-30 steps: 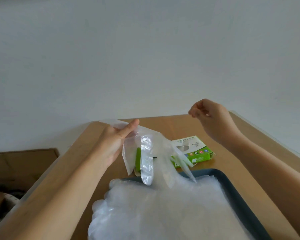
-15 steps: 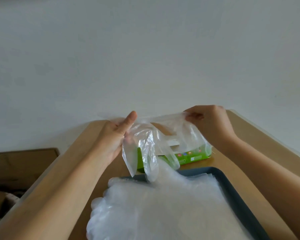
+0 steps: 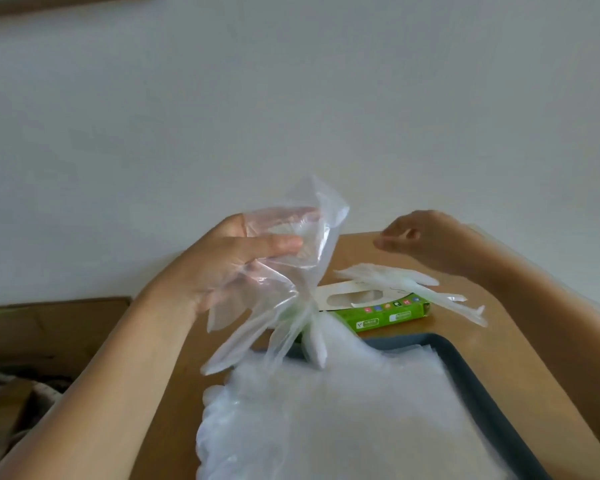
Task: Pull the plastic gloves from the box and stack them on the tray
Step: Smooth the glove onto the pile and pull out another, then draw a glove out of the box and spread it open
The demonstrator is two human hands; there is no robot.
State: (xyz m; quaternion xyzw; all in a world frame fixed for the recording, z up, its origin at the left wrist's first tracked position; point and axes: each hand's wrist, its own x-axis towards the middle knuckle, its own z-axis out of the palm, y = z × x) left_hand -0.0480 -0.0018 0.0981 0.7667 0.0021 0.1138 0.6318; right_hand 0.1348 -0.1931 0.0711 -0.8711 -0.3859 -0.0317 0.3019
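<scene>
Both hands raised: left (image 3: 229, 268) grips a glove (image 3: 321, 233) overlapping the green box (image 3: 388, 316); right (image 3: 425, 242) loosely curled, empty.

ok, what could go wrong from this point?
1. The left hand grips the held glove bunched up, so it may land crumpled on the stack.
2. A loose glove lies draped over the box with no hand on it; it could slide onto the table.
3. The stack overhangs the tray on its left side, so added gloves might slip off.
</scene>
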